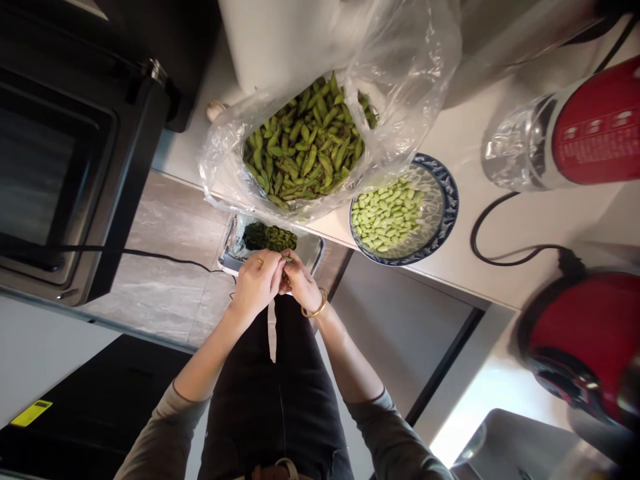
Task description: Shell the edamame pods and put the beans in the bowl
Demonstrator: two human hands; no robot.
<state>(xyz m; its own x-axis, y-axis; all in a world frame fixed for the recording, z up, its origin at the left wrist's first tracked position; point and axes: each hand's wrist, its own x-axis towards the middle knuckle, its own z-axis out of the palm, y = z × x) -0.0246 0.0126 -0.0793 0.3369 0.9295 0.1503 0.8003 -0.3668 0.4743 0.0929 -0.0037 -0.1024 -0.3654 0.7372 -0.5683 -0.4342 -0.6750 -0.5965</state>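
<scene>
Plastic bag: it is lying open on the counter point(480, 253) as the landmark, its clear film point(415, 60) spreading around a heap of green pods point(305, 150).
Left hand: it is working on the near side of the bag point(257, 281), wearing a ring; its fingers are closing together at the tips on a green pod point(289, 260), mostly hidden by them.
Right hand: it is meeting the left one on the bag's near side point(304, 285), a gold bangle point(315, 305) circling its wrist; its thumb and fingers are pinching the same pod.
Shelled beans: they are lying point(385, 217) in a blue-rimmed bowl point(453, 200), which is standing just right of the bag, its edge partly under the film.
Lined container: it is standing below the bag's near edge point(229, 265), just beyond the hands, holding dark green scraps point(270, 237).
Red appliances: one is lying point(597, 127) and one standing point(590, 333), both well right of the bag.
Black oven: it is standing left of the bag point(45, 173).
</scene>
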